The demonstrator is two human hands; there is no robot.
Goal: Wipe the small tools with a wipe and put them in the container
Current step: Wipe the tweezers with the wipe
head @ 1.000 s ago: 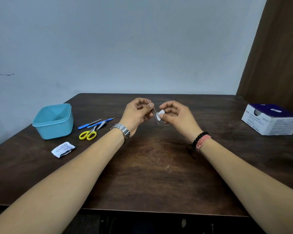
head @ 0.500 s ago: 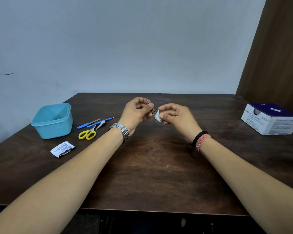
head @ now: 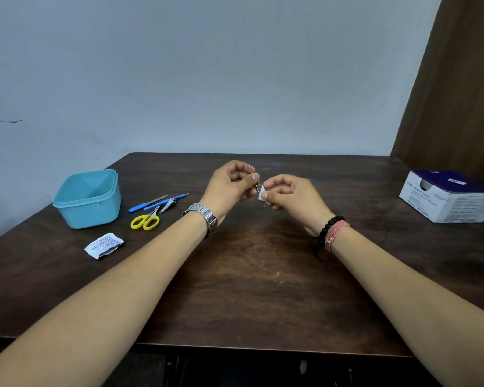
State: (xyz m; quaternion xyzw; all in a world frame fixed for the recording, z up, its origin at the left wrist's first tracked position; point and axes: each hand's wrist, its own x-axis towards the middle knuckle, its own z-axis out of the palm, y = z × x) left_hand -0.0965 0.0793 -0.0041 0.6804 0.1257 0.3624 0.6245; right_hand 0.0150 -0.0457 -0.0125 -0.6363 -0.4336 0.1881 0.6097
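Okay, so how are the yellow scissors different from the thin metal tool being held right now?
The yellow scissors lie flat on the table by the blue container, untouched; the thin metal tool is pinched in the left hand, off the table. The scissors have bright yellow handles; the tool is bare metal. The right hand presses a wipe on the tool, not the scissors. Neither is in the container.
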